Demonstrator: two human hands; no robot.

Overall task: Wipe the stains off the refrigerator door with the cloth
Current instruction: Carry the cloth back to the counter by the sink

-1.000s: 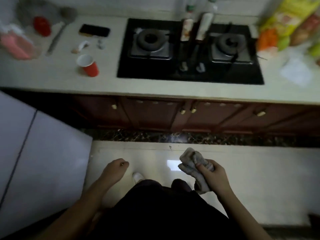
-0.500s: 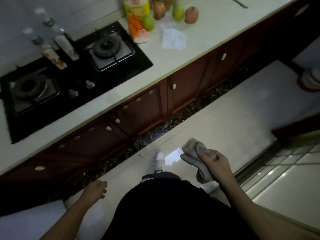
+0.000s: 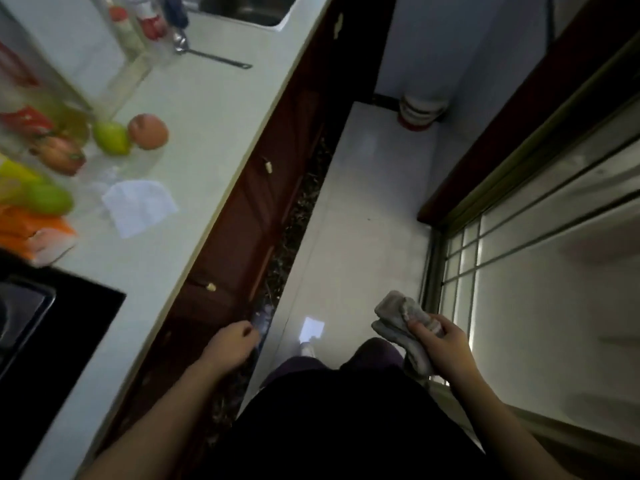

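Observation:
My right hand [image 3: 441, 344] grips a crumpled grey cloth [image 3: 401, 315] at waist height over the pale tiled floor. My left hand [image 3: 230, 344] hangs loosely curled with nothing in it, beside the dark red cabinet fronts [image 3: 249, 216]. No refrigerator door shows in this view.
A white countertop [image 3: 194, 140] runs along the left with fruit [image 3: 147, 131], bottles, a ladle, a white paper [image 3: 138, 206] and the black hob [image 3: 41, 327]. A glass sliding door [image 3: 540, 258] stands on the right. A red-and-white pot [image 3: 420, 112] sits on the floor ahead.
The view has swung right, away from the refrigerator and hob towards the sliding door. The cloth stays in my right hand; my left hand stays low by the cabinets.

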